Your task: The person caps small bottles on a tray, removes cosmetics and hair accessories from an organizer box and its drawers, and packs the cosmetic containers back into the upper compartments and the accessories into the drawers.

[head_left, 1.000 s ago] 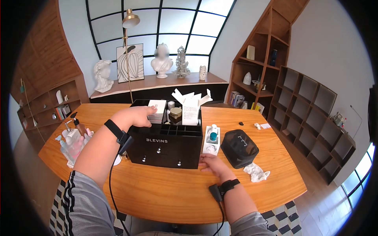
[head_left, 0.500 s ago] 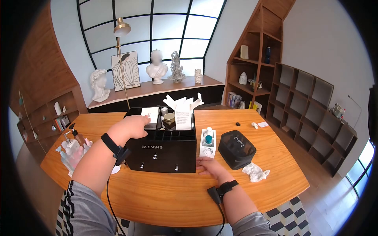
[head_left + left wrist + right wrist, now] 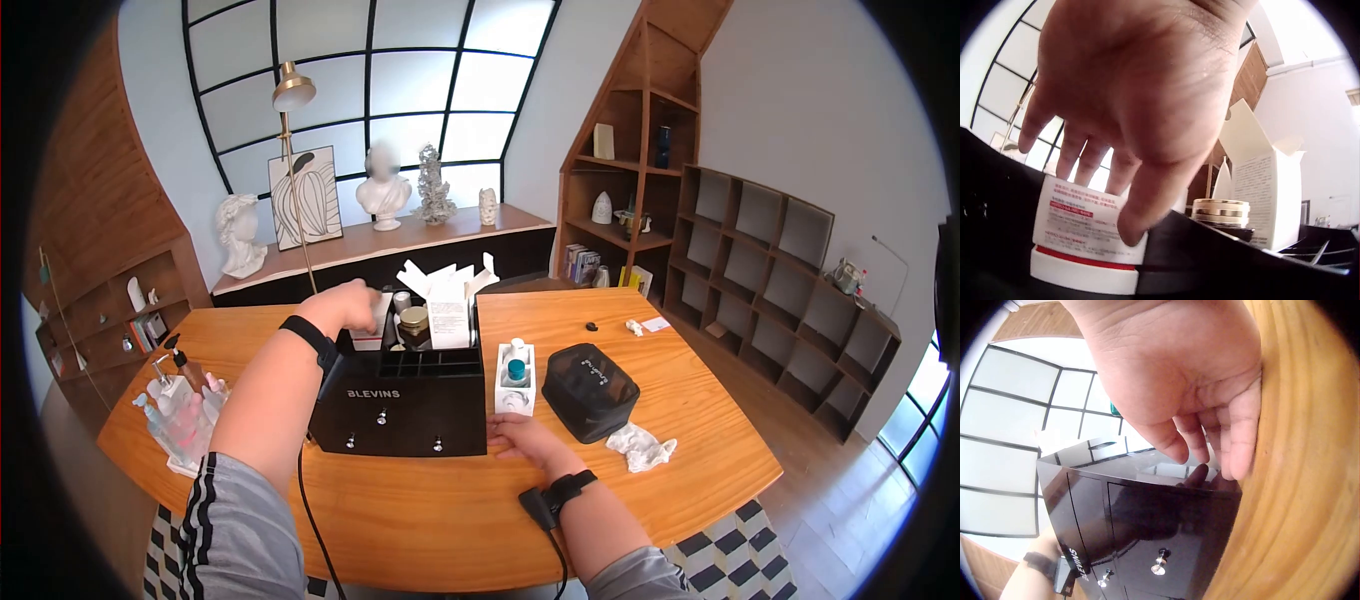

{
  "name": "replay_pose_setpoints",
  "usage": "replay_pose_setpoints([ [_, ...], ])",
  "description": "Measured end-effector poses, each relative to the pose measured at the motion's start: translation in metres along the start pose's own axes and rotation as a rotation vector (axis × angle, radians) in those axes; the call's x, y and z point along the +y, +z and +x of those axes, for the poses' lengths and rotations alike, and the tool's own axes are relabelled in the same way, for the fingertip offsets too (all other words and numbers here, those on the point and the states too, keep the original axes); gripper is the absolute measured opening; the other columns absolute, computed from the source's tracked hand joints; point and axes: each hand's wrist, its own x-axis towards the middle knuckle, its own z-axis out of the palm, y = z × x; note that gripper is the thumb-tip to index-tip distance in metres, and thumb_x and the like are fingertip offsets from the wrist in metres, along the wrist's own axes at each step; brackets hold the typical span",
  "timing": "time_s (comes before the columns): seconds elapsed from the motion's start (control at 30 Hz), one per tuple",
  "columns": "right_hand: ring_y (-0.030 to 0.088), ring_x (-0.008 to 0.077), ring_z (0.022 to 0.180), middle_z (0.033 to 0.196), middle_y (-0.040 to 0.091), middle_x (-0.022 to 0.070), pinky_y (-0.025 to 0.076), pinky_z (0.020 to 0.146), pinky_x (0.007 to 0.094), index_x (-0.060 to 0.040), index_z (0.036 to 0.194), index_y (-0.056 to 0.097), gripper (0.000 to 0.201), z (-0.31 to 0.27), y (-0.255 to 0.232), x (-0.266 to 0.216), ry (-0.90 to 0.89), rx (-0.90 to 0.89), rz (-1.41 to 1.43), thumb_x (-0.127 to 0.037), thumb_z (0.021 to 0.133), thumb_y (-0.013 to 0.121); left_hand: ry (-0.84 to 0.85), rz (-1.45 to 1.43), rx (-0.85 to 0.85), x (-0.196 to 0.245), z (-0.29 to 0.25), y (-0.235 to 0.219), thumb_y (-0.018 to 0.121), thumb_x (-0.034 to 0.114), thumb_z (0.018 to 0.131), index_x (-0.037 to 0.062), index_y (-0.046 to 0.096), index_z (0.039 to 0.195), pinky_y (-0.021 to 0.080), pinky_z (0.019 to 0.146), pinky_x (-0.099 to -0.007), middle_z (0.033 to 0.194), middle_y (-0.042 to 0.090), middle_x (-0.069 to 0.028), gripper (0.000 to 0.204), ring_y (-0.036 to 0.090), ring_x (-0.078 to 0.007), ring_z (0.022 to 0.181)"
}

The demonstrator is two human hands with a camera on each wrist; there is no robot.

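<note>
A black organizer [image 3: 360, 405] with small drawer knobs stands on the table. My left hand [image 3: 350, 306] reaches into its left compartment; in the left wrist view this hand [image 3: 1141, 81] holds a white box [image 3: 1085, 228] with a red stripe, thumb on the printed face and fingers behind its top edge. Beside the box are a gold-lidded jar [image 3: 413, 321] and an open white carton [image 3: 448, 322]. My right hand [image 3: 525, 438] lies low at the organizer's right side; its relaxed fingers [image 3: 1242, 434] are by the side panel, and contact is hard to tell.
Right of the organizer are a white tray [image 3: 500, 395] of bottles, a black mesh case [image 3: 590, 392] and crumpled white paper [image 3: 642, 447]. Several pump bottles [image 3: 180, 415] stand at the left. A small dark item [image 3: 591, 327] and a card [image 3: 656, 324] lie at the back right.
My left hand has gone from lying across the box's top to gripping it, fingers now at its far side. The right hand stays beside the organizer. The head view has shifted.
</note>
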Motion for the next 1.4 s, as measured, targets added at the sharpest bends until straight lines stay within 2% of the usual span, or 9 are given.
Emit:
replay_pose_setpoints([
  [0.07, 0.062, 0.0202, 0.104, 0.119, 0.062, 0.007, 0.055, 0.077, 0.0363, -0.005, 0.13, 0.052, 0.041, 0.0, -0.001, -0.001, -0.001, 0.002, -0.003, -0.014, 0.09, 0.055, -0.065, 0.053, 0.046, 0.008, -0.01, 0.004, 0.075, 0.025, 0.067, 0.0034, 0.053, 0.131, 0.047, 0.092, -0.0379, 0.118, 0.062, -0.0214, 0.071, 0.06, -0.0341, 0.109],
  [0.1, 0.062, 0.02, 0.104, 0.119, 0.062, 0.0069, 0.054, 0.077, 0.0364, -0.0053, 0.13, 0.052, 0.041, 0.0, -0.001, 0.0, 0.002, 0.0, 0.0, -0.014, 0.09, 0.055, -0.035, 0.059, -0.011, 0.0, -0.002, 0.006, 0.075, 0.027, 0.068, 0.0048, 0.045, 0.138, 0.043, 0.096, -0.0359, 0.129, 0.056, -0.0206, 0.08, 0.055, -0.0328, 0.117],
  [0.2, 0.063, 0.0197, 0.103, 0.119, 0.062, 0.0063, 0.054, 0.076, 0.0358, -0.0061, 0.129, 0.053, 0.04, -0.004, 0.003, -0.002, -0.001, 0.012, -0.004, -0.015, 0.09, 0.054, -0.08, -0.14, -0.128, 0.007, -0.021, -0.011, 0.077, 0.028, 0.068, 0.006, 0.043, 0.14, 0.042, 0.098, -0.0347, 0.133, 0.053, -0.0206, 0.082, 0.052, -0.0321, 0.122],
  [0.67, 0.062, 0.0184, 0.102, 0.115, 0.062, 0.007, 0.056, 0.078, 0.0338, -0.0038, 0.13, 0.052, 0.04, -0.003, 0.002, -0.002, 0.004, 0.014, -0.032, -0.016, 0.092, 0.052, -0.038, -0.039, -0.24, 0.008, -0.055, -0.028, 0.078, 0.037, 0.07, 0.0047, 0.043, 0.139, 0.044, 0.095, -0.036, 0.128, 0.056, -0.0207, 0.084, 0.056, -0.0319, 0.116],
  [0.9, 0.061, 0.0197, 0.105, 0.118, 0.061, 0.0084, 0.056, 0.078, 0.0342, -0.0031, 0.132, 0.051, 0.041, -0.004, 0.001, -0.003, 0.004, 0.004, -0.01, -0.015, 0.092, 0.052, 0.024, 0.06, -0.117, -0.012, -0.047, -0.016, 0.077, 0.04, 0.068, 0.0044, 0.051, 0.131, 0.047, 0.092, -0.038, 0.115, 0.062, -0.0219, 0.076, 0.06, -0.0345, 0.107],
  [1.07, 0.061, 0.0199, 0.105, 0.119, 0.061, 0.0092, 0.056, 0.078, 0.0343, -0.0029, 0.132, 0.051, 0.041, -0.002, 0.001, -0.002, 0.006, 0.009, -0.021, -0.015, 0.092, 0.052, 0.002, 0.017, -0.014, -0.005, -0.046, -0.006, 0.08, 0.039, 0.065, 0.005, 0.049, 0.122, 0.048, 0.087, -0.0411, 0.113, 0.058, -0.0216, 0.073, 0.059, -0.0381, 0.103],
  [1.13, 0.062, 0.0201, 0.105, 0.118, 0.061, 0.0093, 0.056, 0.077, 0.0345, -0.003, 0.132, 0.05, 0.042, -0.001, -0.001, 0.0, -0.004, -0.008, -0.017, -0.016, 0.092, 0.052, -0.096, -0.052, -0.049, -0.003, -0.043, 0.001, 0.082, 0.04, 0.062, 0.0051, 0.048, 0.124, 0.046, 0.09, -0.0384, 0.123, 0.053, -0.023, 0.079, 0.055, -0.035, 0.109],
  [1.27, 0.062, 0.0209, 0.104, 0.116, 0.063, 0.0075, 0.055, 0.076, 0.0358, -0.0045, 0.129, 0.052, 0.04, 0.001, -0.001, 0.0, -0.001, 0.005, -0.021, -0.016, 0.091, 0.054, -0.077, -0.081, 0.063, -0.016, -0.045, 0.025, 0.084, 0.04, 0.058, 0.0064, 0.029, 0.147, 0.044, 0.095, -0.0389, 0.127, 0.048, -0.0272, 0.11, 0.052, -0.0398, 0.113],
  [1.4, 0.062, 0.0204, 0.104, 0.116, 0.062, 0.0082, 0.056, 0.076, 0.0353, -0.0038, 0.13, 0.052, 0.04, -0.002, 0.001, -0.002, 0.0, 0.005, -0.018, -0.016, 0.092, 0.054, -0.084, -0.105, 0.01, -0.015, -0.058, 0.03, 0.083, 0.038, 0.057, 0.009, 0.025, 0.149, 0.044, 0.096, -0.0386, 0.126, 0.047, -0.0279, 0.113, 0.052, -0.0401, 0.112],
])
